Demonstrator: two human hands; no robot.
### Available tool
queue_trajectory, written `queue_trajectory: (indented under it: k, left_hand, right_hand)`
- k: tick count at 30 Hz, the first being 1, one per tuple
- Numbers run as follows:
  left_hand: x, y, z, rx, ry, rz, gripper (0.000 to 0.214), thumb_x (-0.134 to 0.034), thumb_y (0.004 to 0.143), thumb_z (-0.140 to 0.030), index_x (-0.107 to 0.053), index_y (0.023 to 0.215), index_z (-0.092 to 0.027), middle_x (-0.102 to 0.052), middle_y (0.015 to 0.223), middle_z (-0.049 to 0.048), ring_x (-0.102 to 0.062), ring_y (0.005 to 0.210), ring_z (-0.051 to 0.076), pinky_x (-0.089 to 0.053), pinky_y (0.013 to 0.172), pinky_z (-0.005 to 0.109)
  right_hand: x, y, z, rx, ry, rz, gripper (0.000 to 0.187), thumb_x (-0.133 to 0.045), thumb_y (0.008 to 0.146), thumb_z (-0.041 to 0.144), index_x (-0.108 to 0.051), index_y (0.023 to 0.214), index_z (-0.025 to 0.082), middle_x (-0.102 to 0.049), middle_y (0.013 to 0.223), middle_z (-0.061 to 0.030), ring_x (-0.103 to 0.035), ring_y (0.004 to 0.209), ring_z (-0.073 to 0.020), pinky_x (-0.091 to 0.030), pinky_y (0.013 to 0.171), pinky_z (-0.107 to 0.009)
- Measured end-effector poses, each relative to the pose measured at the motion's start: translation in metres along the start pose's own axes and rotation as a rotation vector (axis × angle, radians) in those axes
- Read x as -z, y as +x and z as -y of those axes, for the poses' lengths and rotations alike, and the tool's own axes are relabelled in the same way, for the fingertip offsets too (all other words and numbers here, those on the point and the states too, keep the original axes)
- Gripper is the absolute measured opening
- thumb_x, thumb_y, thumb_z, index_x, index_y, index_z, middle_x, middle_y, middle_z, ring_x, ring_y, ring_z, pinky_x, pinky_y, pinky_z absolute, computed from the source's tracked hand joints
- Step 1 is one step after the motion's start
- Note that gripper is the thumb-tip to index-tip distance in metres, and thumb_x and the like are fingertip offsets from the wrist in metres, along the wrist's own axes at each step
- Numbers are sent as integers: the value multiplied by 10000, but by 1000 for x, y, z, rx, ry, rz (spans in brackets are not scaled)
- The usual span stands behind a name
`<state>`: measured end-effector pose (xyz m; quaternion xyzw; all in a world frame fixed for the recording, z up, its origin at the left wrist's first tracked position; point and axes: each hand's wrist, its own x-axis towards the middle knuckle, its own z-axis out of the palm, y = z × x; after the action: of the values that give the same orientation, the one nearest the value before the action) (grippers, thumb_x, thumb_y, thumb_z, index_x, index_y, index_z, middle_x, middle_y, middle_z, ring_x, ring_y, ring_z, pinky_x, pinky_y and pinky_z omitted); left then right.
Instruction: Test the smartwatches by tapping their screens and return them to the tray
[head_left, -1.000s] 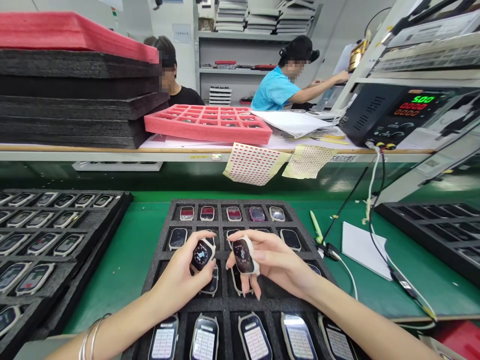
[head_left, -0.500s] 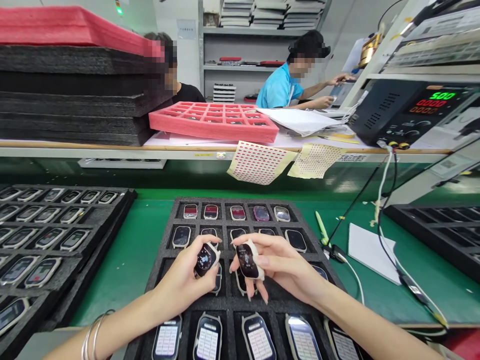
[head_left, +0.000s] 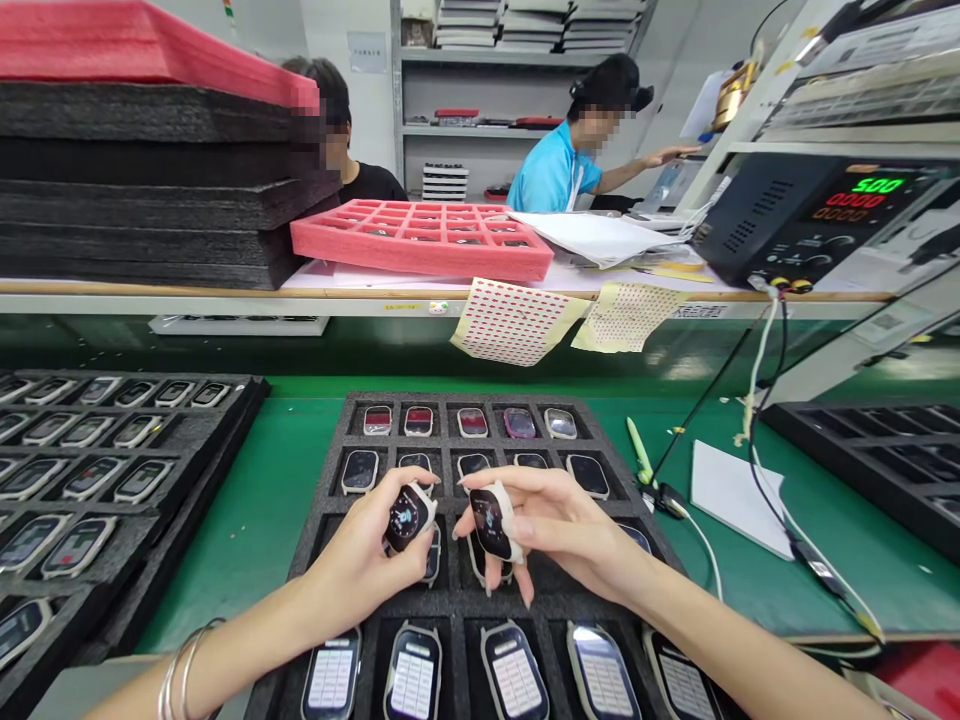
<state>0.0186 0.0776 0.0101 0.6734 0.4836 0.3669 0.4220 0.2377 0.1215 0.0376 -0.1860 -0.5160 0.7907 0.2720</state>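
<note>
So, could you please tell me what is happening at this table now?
The person's left hand holds one smartwatch, and the right hand holds another smartwatch, both lit. They are above a dark foam tray, where more watches sit in compartments; those in the nearest row show pale grids. Also on the green table, to the left, are further watches in dark foam.

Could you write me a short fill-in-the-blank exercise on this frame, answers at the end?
1. Between them, the left hand and right hand hold ____ watches.
2. The bangles are worn on the ____ arm.
3. The top reading on the power supply glows ____.
4. The pen lies to the ____ of the foam tray beneath the hands.

Missing words: two; left; green; right.
</note>
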Motion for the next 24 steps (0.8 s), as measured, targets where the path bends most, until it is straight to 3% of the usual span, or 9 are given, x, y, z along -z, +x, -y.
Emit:
queue_trajectory:
  k: [16,20,24]
  left_hand:
    - [2,-2,5,-40,-7,-92,377,-508,854,-158,-419,1201,-274,-557,949,-21,-529,790,141,-421,720,218]
    - [2,-3,6,-59,-15,-113,403,-515,861,-171,-394,1228,-286,-550,1004,-15,-533,845,142,-421,763,222]
    - [2,-5,5,-79,-27,-150,397,-520,852,-158,-418,1214,-288,-553,893,-33,-527,753,130,-437,702,211]
  right_hand:
    - [-2,-1,2,29,-48,-13,397,-628,854,189,-570,1247,175,-655,1035,-157,-703,733,-215,-541,474,-190]
    - [-2,-1,3,37,-56,8,404,-626,855,187,-560,1254,179,-654,1049,-161,-702,739,-218,-548,481,-202]
    - [-1,-2,3,49,-41,3,409,-630,856,209,-554,1256,167,-654,1051,-170,-703,740,-219,-537,479,-190]
